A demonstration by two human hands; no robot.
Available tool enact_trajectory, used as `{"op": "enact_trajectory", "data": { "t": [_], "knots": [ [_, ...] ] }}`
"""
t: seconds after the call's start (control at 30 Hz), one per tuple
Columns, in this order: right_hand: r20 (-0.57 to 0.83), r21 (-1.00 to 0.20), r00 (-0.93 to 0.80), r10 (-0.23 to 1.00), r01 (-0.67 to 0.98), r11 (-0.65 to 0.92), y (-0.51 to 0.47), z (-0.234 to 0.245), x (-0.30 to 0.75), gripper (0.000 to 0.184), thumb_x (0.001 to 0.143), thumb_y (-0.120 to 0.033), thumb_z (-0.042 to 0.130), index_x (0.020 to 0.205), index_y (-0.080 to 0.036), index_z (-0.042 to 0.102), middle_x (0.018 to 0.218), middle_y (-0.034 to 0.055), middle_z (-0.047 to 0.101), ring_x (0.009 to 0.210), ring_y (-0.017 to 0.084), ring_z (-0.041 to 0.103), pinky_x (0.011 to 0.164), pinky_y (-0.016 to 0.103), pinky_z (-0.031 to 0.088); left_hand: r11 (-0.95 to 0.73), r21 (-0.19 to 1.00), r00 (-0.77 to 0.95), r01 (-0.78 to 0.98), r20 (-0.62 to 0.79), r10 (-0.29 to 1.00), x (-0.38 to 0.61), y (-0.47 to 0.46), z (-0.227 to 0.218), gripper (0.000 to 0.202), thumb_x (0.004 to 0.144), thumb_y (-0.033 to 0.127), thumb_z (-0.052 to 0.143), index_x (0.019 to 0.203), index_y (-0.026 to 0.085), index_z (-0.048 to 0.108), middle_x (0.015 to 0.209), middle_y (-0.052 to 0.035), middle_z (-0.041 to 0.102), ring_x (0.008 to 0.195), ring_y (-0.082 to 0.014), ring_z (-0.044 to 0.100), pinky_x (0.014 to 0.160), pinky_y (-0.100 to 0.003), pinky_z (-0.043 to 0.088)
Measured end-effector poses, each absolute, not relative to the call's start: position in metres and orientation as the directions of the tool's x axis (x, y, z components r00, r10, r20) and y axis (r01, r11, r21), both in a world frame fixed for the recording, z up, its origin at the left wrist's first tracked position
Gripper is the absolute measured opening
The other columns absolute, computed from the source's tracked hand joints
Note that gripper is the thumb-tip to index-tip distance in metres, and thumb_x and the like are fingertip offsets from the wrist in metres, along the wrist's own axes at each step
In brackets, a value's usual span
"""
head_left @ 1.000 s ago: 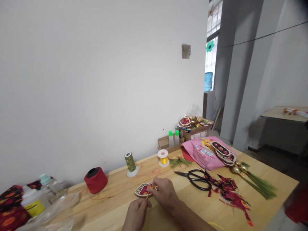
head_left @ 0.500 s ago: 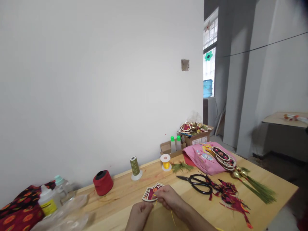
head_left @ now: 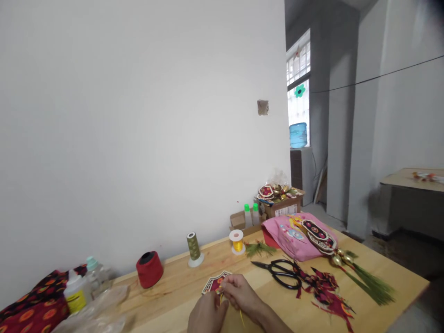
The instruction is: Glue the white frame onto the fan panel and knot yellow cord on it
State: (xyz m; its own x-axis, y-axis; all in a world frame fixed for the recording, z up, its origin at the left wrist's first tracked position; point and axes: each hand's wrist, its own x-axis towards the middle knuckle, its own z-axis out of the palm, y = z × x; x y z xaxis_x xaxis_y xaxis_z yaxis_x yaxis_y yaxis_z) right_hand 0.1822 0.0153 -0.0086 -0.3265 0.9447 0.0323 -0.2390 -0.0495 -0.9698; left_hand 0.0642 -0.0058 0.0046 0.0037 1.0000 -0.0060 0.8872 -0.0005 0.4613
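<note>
A small fan-shaped ornament point(head_left: 212, 282), dark red with a pale cut-out border, stands out just beyond my fingers above the table. My right hand point(head_left: 244, 296) is closed in a pinch at its right edge, its fingertips covering that corner. Close against it, my left hand point(head_left: 207, 312) is closed below the ornament, thumb raised beside the cord. A thin yellow cord point(head_left: 242, 318) runs between the fingers of both hands, and one end hangs down under the right hand. The exact grip at the ornament's lower edge is hidden by the fingers.
Black scissors point(head_left: 282, 272) and dark red fabric scraps point(head_left: 328, 289) lie to the right, near a pink cloth point(head_left: 294, 236) with tasselled ornaments. Along the wall stand a red thread cone point(head_left: 150, 270), a green thread cone point(head_left: 193, 247) and a yellow spool point(head_left: 237, 243). Glue bottle point(head_left: 76, 293) at left.
My left hand has moved up and right, closer to the right hand, and covers the ornament's lower edge more. The whole view has tilted slightly upward.
</note>
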Motion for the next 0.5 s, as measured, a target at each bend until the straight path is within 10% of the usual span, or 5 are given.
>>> {"op": "enact_trajectory", "data": {
  "t": [0.5],
  "knots": [
    [0.049, -0.92, -0.254, 0.966, -0.389, -0.056, 0.022, -0.008, 0.18, 0.024, 0.06, -0.037, 0.055, 0.056, -0.014, 0.048, 0.03, -0.0122, 0.03, 0.025, 0.001, 0.017, 0.032, 0.018, 0.006, -0.131, 0.597, 0.073, 0.791, 0.121, 0.99, 0.069, 0.004, -0.009, 0.03, 0.074, 0.025, 0.032, 0.058, 0.018, 0.055, 0.062, -0.0053, 0.063, 0.063, -0.0189, 0.057, 0.058, -0.025, 0.039]
  ]
}}
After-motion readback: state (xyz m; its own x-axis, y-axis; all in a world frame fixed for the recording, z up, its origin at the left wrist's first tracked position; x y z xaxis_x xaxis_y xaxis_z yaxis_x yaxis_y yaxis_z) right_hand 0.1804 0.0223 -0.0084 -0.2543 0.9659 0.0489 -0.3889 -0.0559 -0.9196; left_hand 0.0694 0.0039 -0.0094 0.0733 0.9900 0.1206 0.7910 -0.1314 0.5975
